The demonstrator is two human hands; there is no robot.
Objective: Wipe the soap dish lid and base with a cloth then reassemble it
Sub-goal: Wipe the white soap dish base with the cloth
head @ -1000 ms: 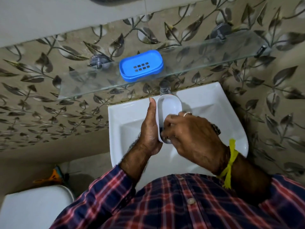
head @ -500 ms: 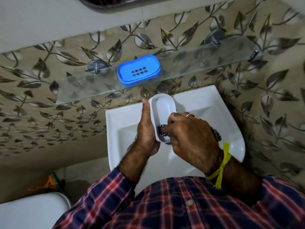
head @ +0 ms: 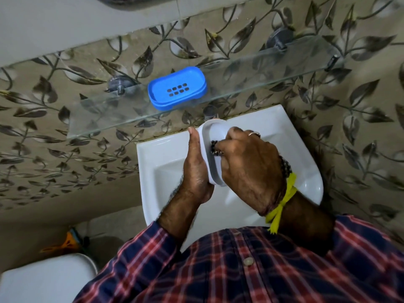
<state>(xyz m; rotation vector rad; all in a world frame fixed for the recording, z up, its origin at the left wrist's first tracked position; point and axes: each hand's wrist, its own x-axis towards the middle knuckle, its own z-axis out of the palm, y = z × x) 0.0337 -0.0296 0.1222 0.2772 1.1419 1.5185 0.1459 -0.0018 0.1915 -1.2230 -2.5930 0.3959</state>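
Note:
The white soap dish part is held on edge over the white sink, its hollow side facing right. My left hand supports it from the left, palm against its back and thumb pointing up. My right hand is curled and pinches a small dark cloth pressed inside the hollow; most of the cloth is hidden under the fingers. The blue soap dish part, with drain holes, lies on the glass shelf above the sink.
A metal tap stands just behind the white part at the sink's back edge. A leaf-patterned wall surrounds the shelf. A white toilet lid sits at lower left with an orange object on the floor beside it.
My right hand and the cloth have moved up inside the white part, from its lower end toward its middle. The left hand keeps the same hold.

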